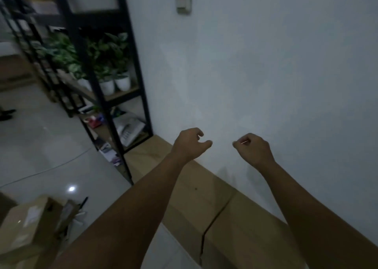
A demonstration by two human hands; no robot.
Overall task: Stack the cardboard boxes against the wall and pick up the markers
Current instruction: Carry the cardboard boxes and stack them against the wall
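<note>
Head view looks down along two bare forearms stretched toward a pale wall (266, 64); the left hand (189, 144) hangs in the air with its fingers loosely curled and apart, thumb pointing right, gripping nothing; the right hand (252, 148) is curled more tightly, fingers drawn in toward the palm, and a thin pale sliver shows at its fingertips, too small to tell what it is; below both hands a long cardboard box (204, 189) lies flat against the foot of the wall, its top flaps meeting in a dark seam; its far end stops just beside a black metal shelf (96, 88); on the shelf stand leafy plants in white pots (122, 82), with papers and small clutter on the lower boards; at lower left, on the glossy tiled floor (41, 146), sits a second cardboard box (26, 227) well apart from the wall; a dark thin marker (83, 202) lies just beside it on the floor; high on the wall is a small switch plate (184, 0).
</note>
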